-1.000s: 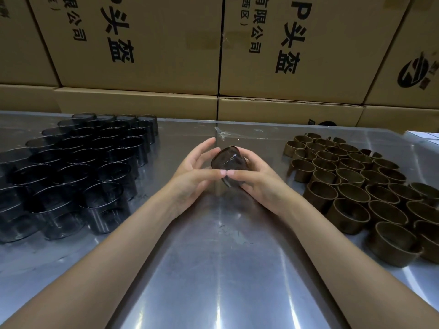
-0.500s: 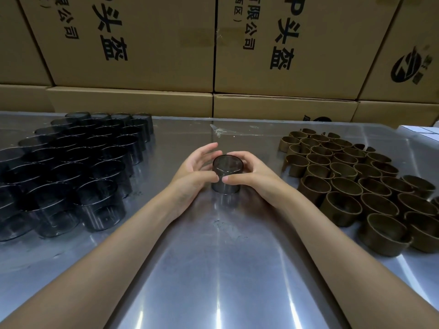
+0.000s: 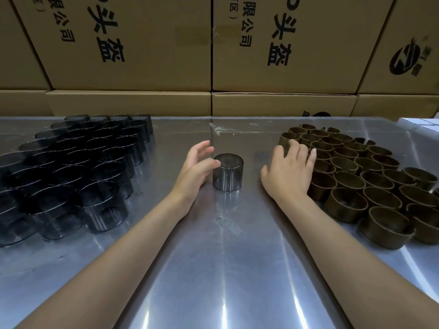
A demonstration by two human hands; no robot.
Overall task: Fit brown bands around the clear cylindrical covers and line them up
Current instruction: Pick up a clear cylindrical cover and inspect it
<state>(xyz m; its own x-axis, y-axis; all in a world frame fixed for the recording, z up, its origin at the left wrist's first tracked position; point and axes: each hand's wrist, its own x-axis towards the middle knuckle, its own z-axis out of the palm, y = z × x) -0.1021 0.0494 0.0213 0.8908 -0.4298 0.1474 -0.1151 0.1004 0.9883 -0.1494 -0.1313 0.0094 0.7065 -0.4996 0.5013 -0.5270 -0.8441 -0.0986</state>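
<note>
A single smoky clear cover (image 3: 228, 172) stands upright, closed end up, on the steel table (image 3: 213, 269) between the two hands. The left hand (image 3: 197, 168) is beside it, fingers relaxed and spread, its thumb tip touching the cover's upper edge. The right hand (image 3: 288, 170) is flat with fingers straight over the near edge of the brown bands (image 3: 370, 181) massed at right. More covers (image 3: 71, 167) cluster at left. Cardboard boxes (image 3: 213, 48) stand behind.
</note>
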